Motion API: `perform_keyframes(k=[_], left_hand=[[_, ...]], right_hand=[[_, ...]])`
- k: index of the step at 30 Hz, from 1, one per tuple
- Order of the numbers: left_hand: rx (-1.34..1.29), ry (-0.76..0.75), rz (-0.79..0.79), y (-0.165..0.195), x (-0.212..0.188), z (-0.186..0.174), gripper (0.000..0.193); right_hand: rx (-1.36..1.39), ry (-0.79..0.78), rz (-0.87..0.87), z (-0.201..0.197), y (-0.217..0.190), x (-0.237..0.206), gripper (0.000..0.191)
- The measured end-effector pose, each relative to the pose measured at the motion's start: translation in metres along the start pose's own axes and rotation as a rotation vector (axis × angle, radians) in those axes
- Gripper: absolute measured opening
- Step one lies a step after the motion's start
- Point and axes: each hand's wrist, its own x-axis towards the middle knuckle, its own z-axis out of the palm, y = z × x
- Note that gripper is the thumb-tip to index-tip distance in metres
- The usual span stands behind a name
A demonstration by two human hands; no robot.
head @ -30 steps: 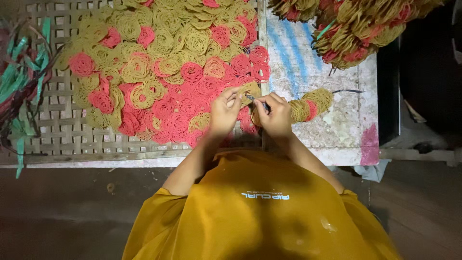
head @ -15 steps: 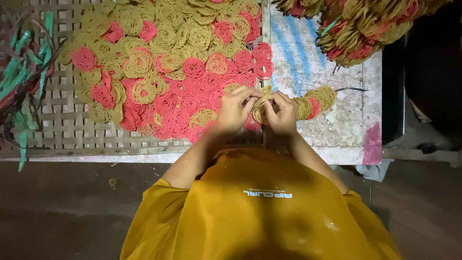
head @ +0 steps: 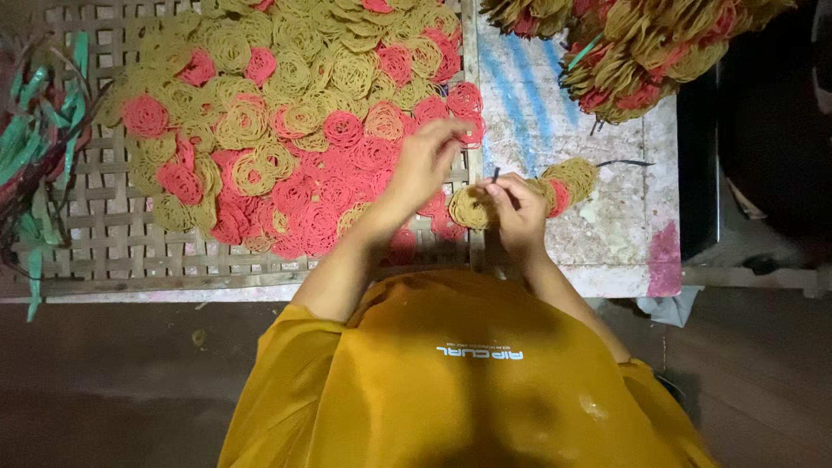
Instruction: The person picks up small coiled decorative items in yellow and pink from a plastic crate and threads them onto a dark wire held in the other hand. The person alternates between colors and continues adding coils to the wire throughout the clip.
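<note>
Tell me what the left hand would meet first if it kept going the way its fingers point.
The left hand points up and right; it would probably meet the red coiled disc at the woven tray's edge first, though depth is unclear.

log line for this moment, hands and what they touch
left hand: reaching over coils on mat | right hand: holding yellow coil

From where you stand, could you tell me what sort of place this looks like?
Probably a small home workshop making coiled noodle crackers: a woven bamboo tray spread with yellow and pink coils, strung bundles on a worn painted table, and green tie strips beside it.
</note>
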Motion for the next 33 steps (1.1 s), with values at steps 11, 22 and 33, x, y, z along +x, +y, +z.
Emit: perform_keyframes(k=[11, 22, 33], left_hand=[[0.638, -0.11, 0.025, -0.043, 0.045, 0.042, 0.078], [-0.722, 0.226, -0.512, -0.063, 0.0, 0.008, 0.037], [-0.509, 0.059, -0.199, -0.013, -0.052, 0.014, 0.034]], right_hand=[[0.185, 0.023, 0.014, -0.009, 0.023, 0.0, 0.013], [-0.093, 0.056, 0.148, 0.004, 0.007, 0.016, 0.012], [-0.29, 0.052, -0.039, 0.026, 0.007, 0.025, 0.005]])
